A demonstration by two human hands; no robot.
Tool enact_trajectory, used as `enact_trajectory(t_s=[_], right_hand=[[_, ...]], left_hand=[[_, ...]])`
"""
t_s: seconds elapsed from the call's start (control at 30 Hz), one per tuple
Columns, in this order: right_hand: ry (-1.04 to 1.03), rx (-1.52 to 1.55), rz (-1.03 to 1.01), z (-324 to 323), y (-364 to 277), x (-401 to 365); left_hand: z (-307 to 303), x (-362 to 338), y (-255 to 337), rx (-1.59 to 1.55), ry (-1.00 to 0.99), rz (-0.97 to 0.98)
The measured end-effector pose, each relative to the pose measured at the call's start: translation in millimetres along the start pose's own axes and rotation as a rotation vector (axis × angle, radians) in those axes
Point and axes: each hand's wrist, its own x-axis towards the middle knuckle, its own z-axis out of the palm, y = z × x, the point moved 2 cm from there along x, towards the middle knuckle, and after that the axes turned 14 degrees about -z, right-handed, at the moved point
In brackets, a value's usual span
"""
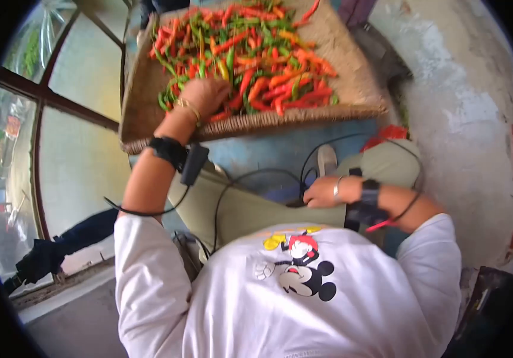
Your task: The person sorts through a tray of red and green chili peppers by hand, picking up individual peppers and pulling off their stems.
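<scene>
Across the person's lap, below a white shirt [226,322] with a cartoon mouse on it, I can see the right hand [322,192] resting on the olive trousers [244,209], its fingers curled down beside a black cable [262,172]; whether they grip anything I can't tell. Past the knees sits a wide woven tray [316,114], its thick near rim close to the left wrist. Over that rim the left hand [206,95] reaches into the peppers [280,89], a loose heap of red, orange and green. Its fingers are bent toward the pile, so the peppers lie right at them and on either side; the tips are hidden, and I can't say whether they pinch one. A green pepper [230,59] lies just beyond the knuckles, while plenty of red sits to the right. Farther back, the heap spreads away, with bare weave along the tray's right side.
</scene>
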Motion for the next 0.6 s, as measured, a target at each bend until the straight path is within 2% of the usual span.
enact_trajectory(t_s=[0.17,0.23,0.27,0.33,0.47,0.53,0.6], right_hand=[[-0.079,-0.125,0.215,24.4,56.3,48.3],[-0.193,0.028,0.029,55.1,99.9,77.6],[-0.199,0.024,0.034,56.0,97.9,75.2],[0.042,0.156,0.172,52.5,91.4,64.8],[-0.100,0.056,0.114,76.0,104.9,80.9],[-0.108,0.001,0.162,51.0,89.6,69.0],[-0.118,-0.055,0.212,30.4,81.2,52.4]], left_hand=[[-2.6,1.4,7.6,-0.054,0.061,0.012],[-2.2,1.2,6.7,-0.048,0.041,0.004],[-1.6,2.5,6.6,-0.055,0.046,0.000],[-1.3,2.6,8.5,-0.029,0.005,0.018],[-0.2,2.6,7.3,-0.010,0.017,0.082],[-3.6,1.1,9.4,-0.005,0.030,0.094],[-8.1,-1.1,12.5,0.004,-0.024,0.007]])
